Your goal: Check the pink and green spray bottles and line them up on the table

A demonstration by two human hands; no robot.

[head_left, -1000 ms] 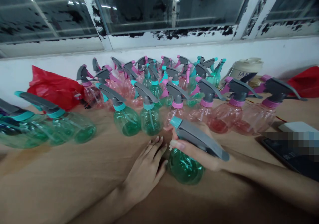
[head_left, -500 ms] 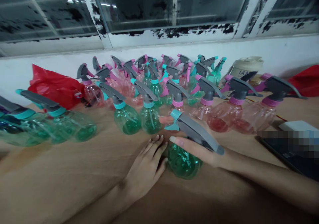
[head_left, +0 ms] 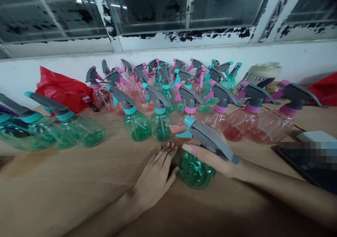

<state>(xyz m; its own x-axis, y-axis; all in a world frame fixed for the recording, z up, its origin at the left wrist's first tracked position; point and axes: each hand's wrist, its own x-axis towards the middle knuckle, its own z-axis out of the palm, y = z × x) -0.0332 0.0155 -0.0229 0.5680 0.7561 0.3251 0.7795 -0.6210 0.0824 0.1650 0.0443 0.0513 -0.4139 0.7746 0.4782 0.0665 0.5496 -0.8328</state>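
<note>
My right hand (head_left: 214, 159) is wrapped round the neck of a green spray bottle (head_left: 196, 172) with a grey and turquoise trigger head. The bottle stands upright on the table (head_left: 100, 188), its nozzle turned to the left. My left hand (head_left: 158, 170) lies flat on the table just left of that bottle, fingers stretched forward and holding nothing. Close ahead stand two more green spray bottles (head_left: 161, 126) with turquoise collars. A row of pink spray bottles (head_left: 238, 126) with pink collars stands beyond my right hand, partly hidden by it.
More pink and green spray bottles crowd back to the wall (head_left: 65, 63). Several green bottles (head_left: 79, 133) stand at left. A red plastic bag (head_left: 61, 93) lies behind them. At right are a phone (head_left: 308, 166), a white box (head_left: 317, 137) and a pale lettered container (head_left: 264, 72).
The whole view has shifted slightly, so most things appear a little further right. Both hands keep their pose, the right one still round the green spray bottle.
</note>
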